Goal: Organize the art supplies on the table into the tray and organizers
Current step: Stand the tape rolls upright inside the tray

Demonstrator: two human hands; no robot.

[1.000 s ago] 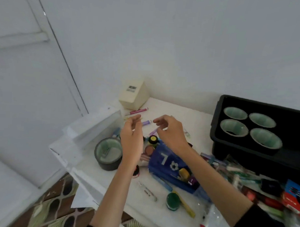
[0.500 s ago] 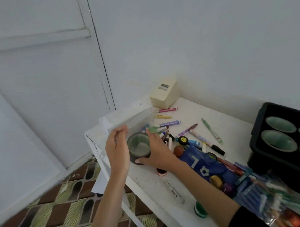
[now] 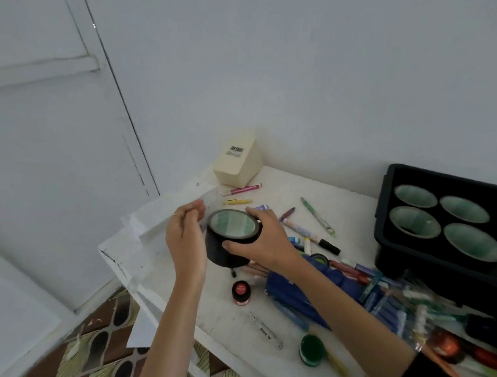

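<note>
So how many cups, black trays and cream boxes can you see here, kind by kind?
Black plastic tray: 1
Round green-lined cups: 5, four in the tray, one gripped by the right hand
Cream box with barcode label: 1
Total: 7

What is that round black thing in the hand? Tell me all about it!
It is a short round black cup with a pale green inside, probably plastic. It is tipped so its open mouth faces the camera, and looks empty. The right hand grips it, fingers over the far rim, thumb on the near wall. The left hand is close beside it; whether they touch is unclear. It seems held above the table.
</note>
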